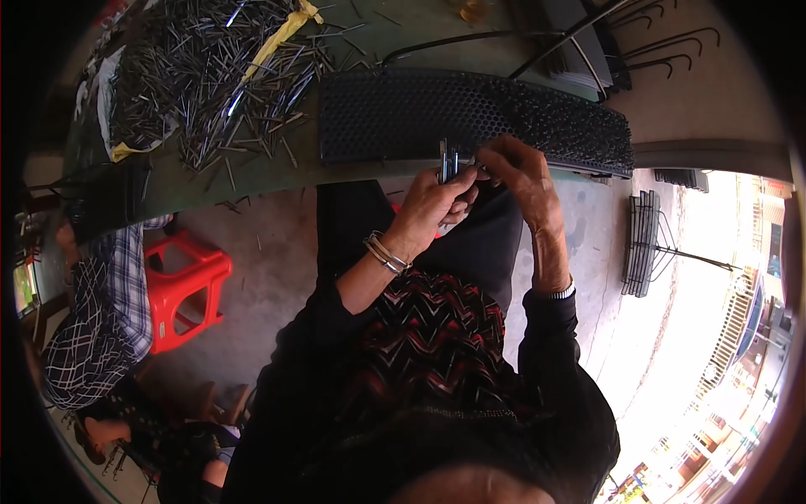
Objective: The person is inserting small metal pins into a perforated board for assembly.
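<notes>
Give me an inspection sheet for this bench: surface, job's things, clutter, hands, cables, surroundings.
Surface: green worktable, front edge bowed by the lens.
Job's things: long black perforated panel lying at the table's front edge, its right part packed with dark pins; a few thin metal pins pinched at its near edge.
Clutter: large loose heap of metal pins on the left; yellow strip across it.
Hands: left hand and right hand both closed on the pins.
Cables: nothing seen.
Surroundings: red plastic stool, a seated person in a checked shirt, black wire racks on the concrete floor.
</notes>
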`<state>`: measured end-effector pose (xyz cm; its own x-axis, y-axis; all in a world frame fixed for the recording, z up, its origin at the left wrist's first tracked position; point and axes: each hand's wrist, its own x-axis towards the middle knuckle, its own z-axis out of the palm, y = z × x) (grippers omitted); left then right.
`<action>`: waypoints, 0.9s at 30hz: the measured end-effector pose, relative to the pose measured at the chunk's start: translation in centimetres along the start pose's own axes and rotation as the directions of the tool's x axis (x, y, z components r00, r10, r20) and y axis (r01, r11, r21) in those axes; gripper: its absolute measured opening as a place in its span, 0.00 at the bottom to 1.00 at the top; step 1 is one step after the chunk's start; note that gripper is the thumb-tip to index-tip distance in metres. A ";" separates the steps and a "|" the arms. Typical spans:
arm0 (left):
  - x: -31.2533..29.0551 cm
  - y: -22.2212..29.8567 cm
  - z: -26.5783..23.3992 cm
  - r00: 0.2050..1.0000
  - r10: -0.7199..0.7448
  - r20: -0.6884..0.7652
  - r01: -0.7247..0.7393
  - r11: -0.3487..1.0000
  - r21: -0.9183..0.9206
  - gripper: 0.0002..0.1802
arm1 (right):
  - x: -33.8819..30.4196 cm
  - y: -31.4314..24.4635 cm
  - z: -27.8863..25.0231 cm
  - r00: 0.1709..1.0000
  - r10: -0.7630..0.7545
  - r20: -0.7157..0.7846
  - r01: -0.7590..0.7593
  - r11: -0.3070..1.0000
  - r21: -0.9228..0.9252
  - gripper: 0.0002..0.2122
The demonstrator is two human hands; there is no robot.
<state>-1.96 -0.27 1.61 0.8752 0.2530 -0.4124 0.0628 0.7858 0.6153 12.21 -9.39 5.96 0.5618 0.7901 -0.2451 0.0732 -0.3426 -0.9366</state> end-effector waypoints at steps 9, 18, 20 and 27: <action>0.8 -0.4 -1.0 0.999 0.022 -0.037 -0.024 0.998 -0.064 0.16 | -0.3 0.0 0.0 0.947 -0.180 -0.266 0.176 0.984 -0.041 0.06; 1.1 0.3 -0.5 0.999 -0.048 -0.025 0.044 0.987 -0.153 0.20 | -2.6 2.0 3.4 0.562 -0.818 -0.123 0.558 0.485 -0.673 0.12; 1.4 1.0 -0.7 0.998 -0.058 -0.001 0.057 0.985 -0.165 0.19 | -2.8 2.1 3.4 0.547 -0.836 -0.033 0.581 0.408 -0.704 0.14; 1.0 0.6 -0.5 0.995 -0.042 -0.090 0.042 0.999 -0.002 0.19 | -3.8 1.2 2.8 0.848 -0.447 -0.285 0.366 0.882 -0.296 0.08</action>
<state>-1.25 0.70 1.21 0.8251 0.2692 -0.4967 0.0986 0.7971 0.5957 7.81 -11.40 5.09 0.6783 0.6784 0.2824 0.5138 -0.1632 -0.8422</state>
